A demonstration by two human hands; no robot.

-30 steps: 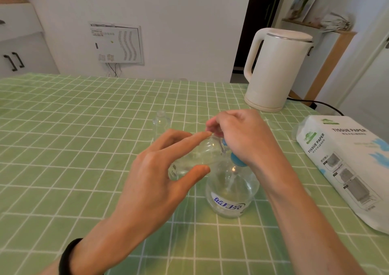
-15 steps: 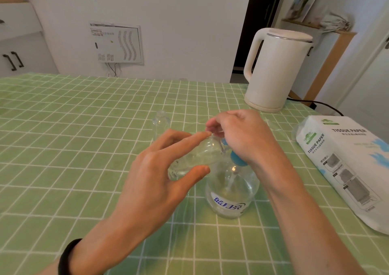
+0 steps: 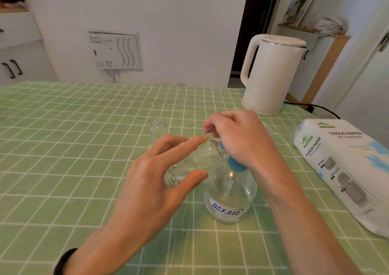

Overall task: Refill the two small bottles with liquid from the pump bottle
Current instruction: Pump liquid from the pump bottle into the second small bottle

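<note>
Bottle one (image 3: 195,161) tilted in left hand (image 3: 147,182), small and clear, pinched thumb-to-fingertips, right hand (image 3: 237,135) fingers curled over pump bottle (image 3: 229,199) top right beside, bottle two (image 3: 158,125) upright just past left fingertips

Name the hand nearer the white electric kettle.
Right. The right hand is on the blue pump head, in front of the white electric kettle; the left hand, holding a small clear plastic bottle, lies closer to the person and further left.
</note>
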